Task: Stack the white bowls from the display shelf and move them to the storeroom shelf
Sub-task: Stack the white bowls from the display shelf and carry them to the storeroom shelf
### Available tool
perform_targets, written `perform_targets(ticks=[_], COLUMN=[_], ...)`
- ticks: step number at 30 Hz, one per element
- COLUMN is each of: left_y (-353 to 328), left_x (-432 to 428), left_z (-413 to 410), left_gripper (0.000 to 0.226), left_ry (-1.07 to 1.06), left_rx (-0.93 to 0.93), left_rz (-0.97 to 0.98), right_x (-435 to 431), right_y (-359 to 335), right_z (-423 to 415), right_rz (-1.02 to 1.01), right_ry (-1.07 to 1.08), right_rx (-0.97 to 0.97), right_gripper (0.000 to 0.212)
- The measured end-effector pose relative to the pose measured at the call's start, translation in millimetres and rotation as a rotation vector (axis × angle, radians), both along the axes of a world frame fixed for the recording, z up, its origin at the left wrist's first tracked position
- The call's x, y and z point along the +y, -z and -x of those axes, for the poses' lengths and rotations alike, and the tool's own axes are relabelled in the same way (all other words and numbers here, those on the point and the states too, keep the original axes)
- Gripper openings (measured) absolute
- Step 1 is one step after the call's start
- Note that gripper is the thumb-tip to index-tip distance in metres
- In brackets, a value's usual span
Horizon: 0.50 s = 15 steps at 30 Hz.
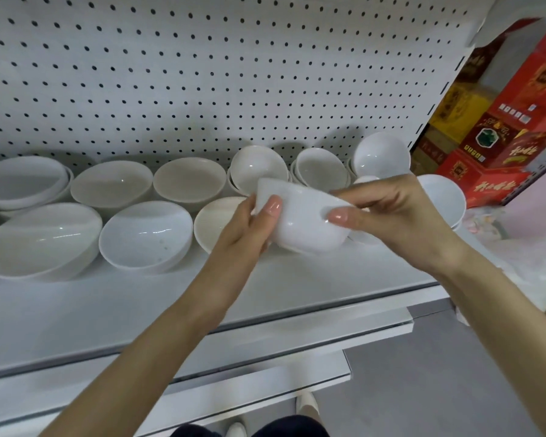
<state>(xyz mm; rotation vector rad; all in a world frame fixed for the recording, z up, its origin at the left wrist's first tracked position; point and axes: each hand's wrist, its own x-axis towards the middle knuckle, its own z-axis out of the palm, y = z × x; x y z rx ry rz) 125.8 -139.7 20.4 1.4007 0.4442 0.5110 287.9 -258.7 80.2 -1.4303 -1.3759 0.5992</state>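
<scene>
**Small bowl lifted, stacking stage**

- Held white bowl (pixel 303 222): off the display shelf (pixel 139 307), carried between both hands, outer wall toward the camera. Its inside is not visible.
- Left hand (pixel 249 225): thumb pressed flat on the near wall, fingers wrapped behind.
- Right hand (pixel 394 216): thumb on the near wall, fingers curled over the far rim.
- Step, as judged: still gathering. Nothing has gone to the storeroom shelf, which is out of view.
- Next move likely calls for nesting this bowl into one of matching size. The small bowls (pixel 257 168) just beyond the hands look the closest fit. It should be lowered level, since glazed walls slip.
- Containers: cream bowl (pixel 218 216) directly under the left hand, empty. Wider bowl (pixel 145 234) left of that hand, empty. Several small bowls beyond the hands already sit nested in twos, the top ones empty. Bowl (pixel 445 197) past the right hand, empty.
- Red boxes (pixel 517 121) stand well right of the right hand.
</scene>
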Motion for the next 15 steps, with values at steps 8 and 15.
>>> perform_targets(ticks=[8, 15], left_y=[21, 41], left_x=[-29, -55], left_z=[5, 3], left_gripper=[0.090, 0.075], left_ry=[0.025, -0.161], left_rx=[-0.054, -0.074], left_rz=[0.273, 0.243], right_x=[-25, -47], right_y=[35, 80], right_z=[21, 57], right_rz=[0.055, 0.175], right_ry=[0.115, 0.371], right_rx=[-0.064, 0.383], right_gripper=[0.017, 0.094])
